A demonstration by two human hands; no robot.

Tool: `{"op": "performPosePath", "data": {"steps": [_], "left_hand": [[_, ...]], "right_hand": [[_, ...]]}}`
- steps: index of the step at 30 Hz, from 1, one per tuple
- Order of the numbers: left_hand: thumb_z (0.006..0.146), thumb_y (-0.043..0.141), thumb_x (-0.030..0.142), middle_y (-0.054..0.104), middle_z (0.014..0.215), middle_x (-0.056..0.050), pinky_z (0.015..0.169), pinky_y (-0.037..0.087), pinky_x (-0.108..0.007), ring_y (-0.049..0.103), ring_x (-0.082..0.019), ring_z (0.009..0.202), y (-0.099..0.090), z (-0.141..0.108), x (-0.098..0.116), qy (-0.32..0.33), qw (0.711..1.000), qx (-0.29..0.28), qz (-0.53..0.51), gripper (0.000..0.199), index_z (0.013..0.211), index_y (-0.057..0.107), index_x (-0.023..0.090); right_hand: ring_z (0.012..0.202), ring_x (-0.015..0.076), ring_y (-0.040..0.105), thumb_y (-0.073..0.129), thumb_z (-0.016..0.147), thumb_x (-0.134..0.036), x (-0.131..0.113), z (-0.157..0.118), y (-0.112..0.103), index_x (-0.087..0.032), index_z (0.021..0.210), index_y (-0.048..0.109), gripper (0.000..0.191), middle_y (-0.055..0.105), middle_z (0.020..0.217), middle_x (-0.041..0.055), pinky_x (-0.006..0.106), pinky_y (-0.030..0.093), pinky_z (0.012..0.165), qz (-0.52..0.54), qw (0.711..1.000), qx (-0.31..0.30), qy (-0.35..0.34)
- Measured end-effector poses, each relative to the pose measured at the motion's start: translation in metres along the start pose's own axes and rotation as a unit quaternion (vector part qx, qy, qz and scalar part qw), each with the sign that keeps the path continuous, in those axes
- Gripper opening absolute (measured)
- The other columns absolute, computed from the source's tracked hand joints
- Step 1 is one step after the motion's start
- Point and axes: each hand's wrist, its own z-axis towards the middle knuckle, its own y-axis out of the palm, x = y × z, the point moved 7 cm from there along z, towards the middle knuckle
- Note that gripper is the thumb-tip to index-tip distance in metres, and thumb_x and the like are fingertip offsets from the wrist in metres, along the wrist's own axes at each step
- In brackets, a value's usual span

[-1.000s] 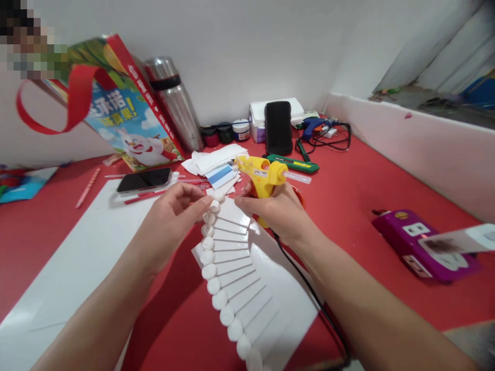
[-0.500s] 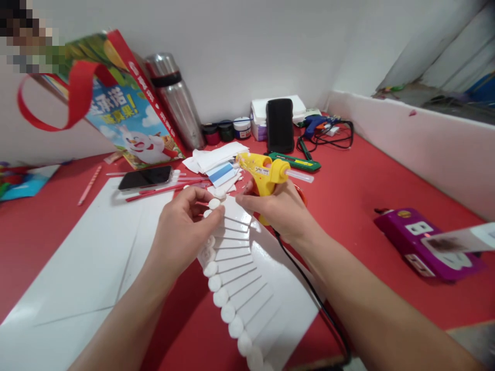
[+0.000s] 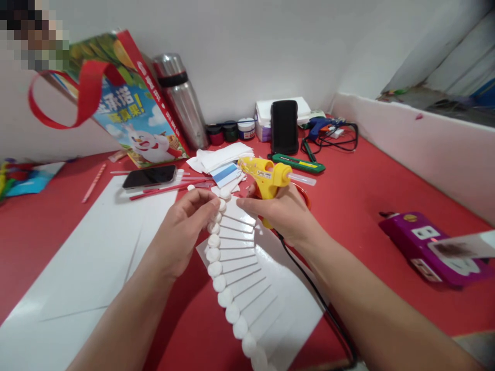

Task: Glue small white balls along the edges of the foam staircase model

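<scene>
A yellow hot glue gun is gripped in my right hand, its nozzle pointing left and a clear glue stick jutting from the back. Below it lies a white glossy sheet marked with dark fanned lines. Small white round discs run along the sheet's left edge in a curved row. My left hand is closed at the row's upper end, thumb and fingertips pinched on a white disc. The fingers partly hide neighbouring discs.
Left lies a large white board with a phone on its far end. Paper scraps, a green utility knife and a steel thermos stand or lie behind. A purple power strip is at right; the gun's black cord trails forward.
The view has shifted slightly, moving everything a little to the right. My left fingertips have drawn back a little, showing more of the upper discs. The glue gun stays in my right hand.
</scene>
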Motion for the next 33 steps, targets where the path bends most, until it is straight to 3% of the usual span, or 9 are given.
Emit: {"op": "performPosePath", "data": {"steps": [5,10,14,17,25,33], "left_hand": [[0.073,0.083,0.028,0.058,0.070,0.005,0.050,0.038,-0.018,0.048,-0.006,0.055,0.001,0.000,-0.006,-0.039,0.997,-0.007,-0.062,0.026,0.086,0.062,0.019],[0.075,0.083,0.029,0.059,0.070,0.005,0.050,0.037,-0.018,0.047,-0.006,0.054,0.001,0.001,-0.006,-0.033,0.998,-0.004,-0.053,0.025,0.086,0.063,0.019],[0.074,0.084,0.033,0.059,0.070,0.004,0.051,0.038,-0.020,0.048,-0.007,0.056,0.000,0.002,-0.006,-0.025,0.998,0.004,-0.049,0.027,0.086,0.064,0.018],[0.073,0.086,0.034,0.059,0.070,0.004,0.052,0.039,-0.020,0.049,-0.007,0.056,0.000,0.002,-0.006,-0.025,0.998,0.002,-0.051,0.030,0.085,0.064,0.018],[0.074,0.085,0.036,0.060,0.069,0.005,0.054,0.039,-0.020,0.050,-0.007,0.057,0.000,0.001,-0.008,-0.025,0.999,-0.003,-0.044,0.031,0.085,0.063,0.018],[0.078,0.082,0.035,0.069,0.082,0.002,0.061,0.045,-0.024,0.061,-0.014,0.068,-0.001,0.000,-0.008,-0.001,0.999,-0.015,-0.039,0.042,0.116,0.067,0.025]], "right_hand": [[0.055,0.0103,0.050,0.080,0.069,-0.023,0.001,0.000,0.001,-0.019,0.066,0.056,0.024,0.056,0.060,-0.0050,0.027,0.042,0.056,0.004,1.000,-0.001,-0.005],[0.061,0.0125,0.055,0.079,0.070,-0.023,0.004,0.002,0.002,-0.019,0.069,0.058,0.021,0.059,0.064,-0.0038,0.029,0.046,0.061,-0.003,1.000,-0.004,-0.016],[0.087,0.0197,0.067,0.078,0.071,-0.021,0.002,0.003,0.003,-0.019,0.081,0.061,0.020,0.072,0.094,0.0039,0.033,0.051,0.078,0.011,0.999,-0.011,-0.052],[0.102,0.0220,0.067,0.075,0.073,-0.018,0.000,0.003,0.007,-0.020,0.081,0.057,0.020,0.072,0.114,0.0065,0.035,0.051,0.085,0.022,0.996,-0.043,-0.078],[0.103,0.0212,0.067,0.073,0.075,-0.016,-0.003,0.000,0.009,-0.020,0.082,0.058,0.017,0.071,0.117,0.0054,0.033,0.051,0.084,0.024,0.994,-0.069,-0.082],[0.099,0.0206,0.067,0.072,0.076,-0.017,-0.007,0.000,0.011,-0.020,0.081,0.060,0.013,0.072,0.110,0.0055,0.032,0.051,0.081,0.008,0.993,-0.072,-0.094]]}}
